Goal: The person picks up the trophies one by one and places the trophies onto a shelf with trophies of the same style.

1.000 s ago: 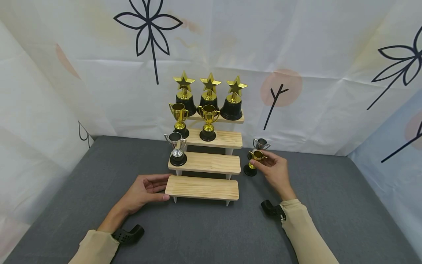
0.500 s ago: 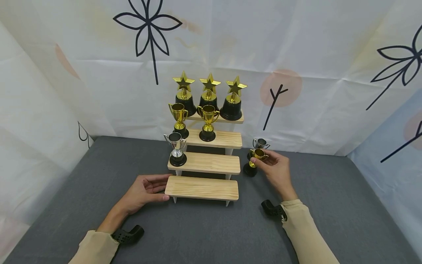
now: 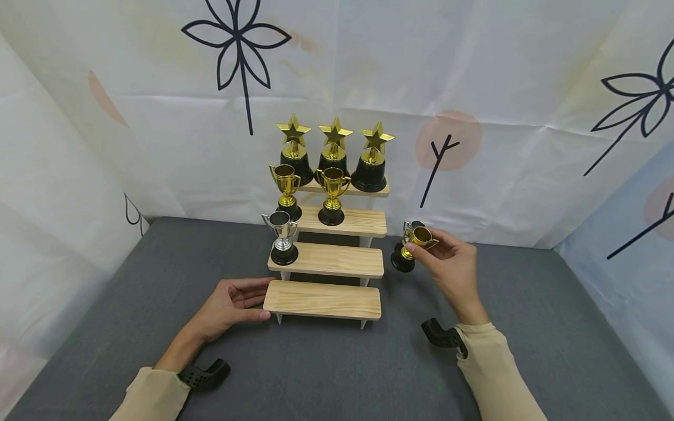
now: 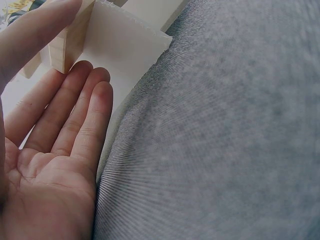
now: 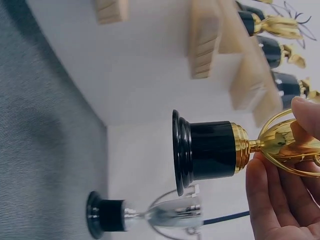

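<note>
My right hand point(image 3: 447, 266) pinches a gold trophy cup point(image 3: 419, 237) by its bowl, to the right of the stepped wooden stand point(image 3: 323, 299). In the right wrist view the black base point(image 5: 212, 150) of that cup is raised off the grey cloth. Behind it stands a silver trophy cup point(image 5: 172, 214), mostly covered by the gold one in the head view. My left hand point(image 3: 234, 310) is at the left end of the lowest shelf, fingers extended and thumb near the front corner. In the left wrist view its fingertips point(image 4: 102, 92) lie at the shelf's edge and white side support point(image 4: 122, 47).
Three gold star trophies point(image 3: 335, 140) fill the top shelf. Two gold cups point(image 3: 333, 193) stand on the second shelf, and one silver cup point(image 3: 283, 234) on the left of the third. A white patterned cloth point(image 3: 500, 175) hangs behind the grey table point(image 3: 337, 374).
My right hand has lifted the gold cup from the table and shifted slightly right and up, tilting it and covering more of the silver cup. The left hand stays put.
</note>
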A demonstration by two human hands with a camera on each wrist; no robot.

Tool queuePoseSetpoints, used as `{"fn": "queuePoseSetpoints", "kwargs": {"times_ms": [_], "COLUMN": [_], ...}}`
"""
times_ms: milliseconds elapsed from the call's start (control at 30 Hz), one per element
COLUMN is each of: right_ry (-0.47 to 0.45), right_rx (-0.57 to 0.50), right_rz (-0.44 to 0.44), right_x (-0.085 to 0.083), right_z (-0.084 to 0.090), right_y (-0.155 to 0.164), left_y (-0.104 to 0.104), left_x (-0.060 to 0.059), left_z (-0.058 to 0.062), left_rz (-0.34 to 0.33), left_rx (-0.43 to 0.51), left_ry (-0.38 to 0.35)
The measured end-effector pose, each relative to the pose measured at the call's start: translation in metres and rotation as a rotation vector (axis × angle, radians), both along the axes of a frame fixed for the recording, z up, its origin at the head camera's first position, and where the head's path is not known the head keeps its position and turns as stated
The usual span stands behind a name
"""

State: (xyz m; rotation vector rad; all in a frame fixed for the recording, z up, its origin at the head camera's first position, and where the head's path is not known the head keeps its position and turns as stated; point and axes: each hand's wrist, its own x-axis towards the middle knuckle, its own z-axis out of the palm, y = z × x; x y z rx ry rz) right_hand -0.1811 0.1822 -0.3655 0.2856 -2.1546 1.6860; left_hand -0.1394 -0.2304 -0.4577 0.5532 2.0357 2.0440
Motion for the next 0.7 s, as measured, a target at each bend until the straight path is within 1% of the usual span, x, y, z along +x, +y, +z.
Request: {"fn": "queuePoseSetpoints", "kwargs": {"times_ms": [200, 500, 700], "right_ry": [0.027, 0.088, 0.126], "right_rx": [-0.018, -0.017, -0.066], "right_rz": [-0.002, -0.004, 0.024], "right_x": [0.007, 0.017, 0.024], "right_z": [0.012, 0.026, 0.036], "right_y": [-0.002, -0.001, -0.004], "left_y": [0.0, 0.0, 0.0], "left_x": [-0.001, -0.001, -0.001], "left_z": [0.0, 0.0, 0.001], "left_rz": [-0.002, -0.007, 0.0], "left_rx": [0.005, -0.002, -0.012], "left_ry": [0.008, 0.018, 0.01]}}
